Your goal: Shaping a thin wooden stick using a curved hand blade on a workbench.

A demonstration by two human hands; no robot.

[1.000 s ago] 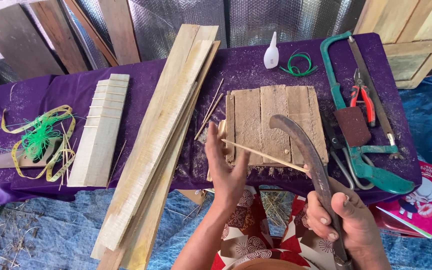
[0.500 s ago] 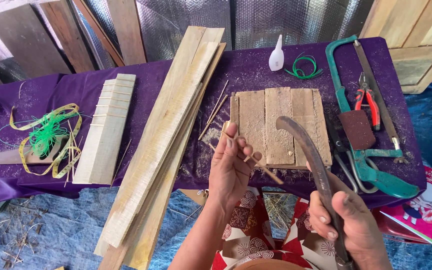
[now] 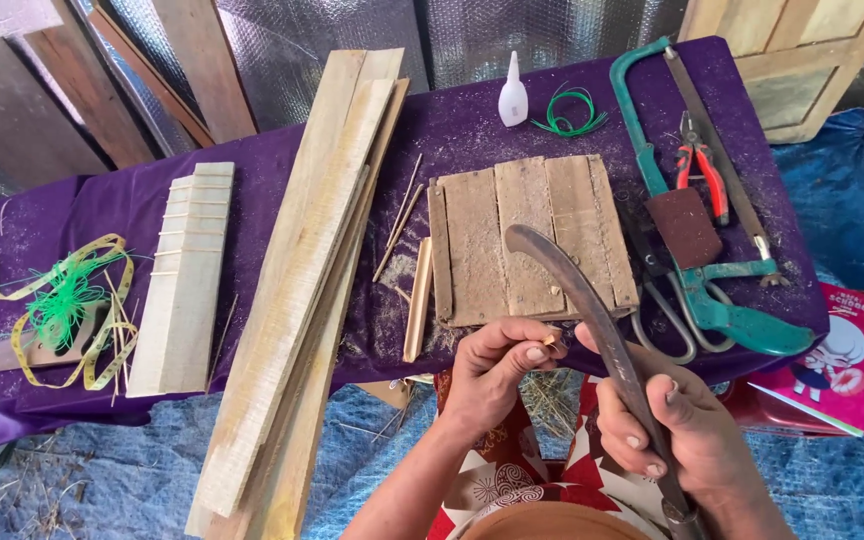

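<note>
Right hand (image 3: pixel 667 425) closed around the handle of a long curved dark metal blade (image 3: pixel 577 300); left hand (image 3: pixel 497 370) pinches a thin pale wooden sliver (image 3: pixel 552 341) against its edge. Both sit just before the purple-draped bench (image 3: pixel 252 190). Trimming appears underway; the slatted wooden panel (image 3: pixel 527 235) lies assembled.

**Workbench, left to right**

On the table (image 3: pixel 472 130), a tape measure (image 3: pixel 102 330) lies far left, then a slatted panel (image 3: pixel 184 280), then long planks (image 3: pixel 302 270). A wooden board (image 3: pixel 527 235) sits centre, a glue bottle (image 3: pixel 513 95) behind it. Right of the board: hacksaw (image 3: pixel 697 260), pliers (image 3: pixel 702 175), scissors (image 3: pixel 667 320).
</note>
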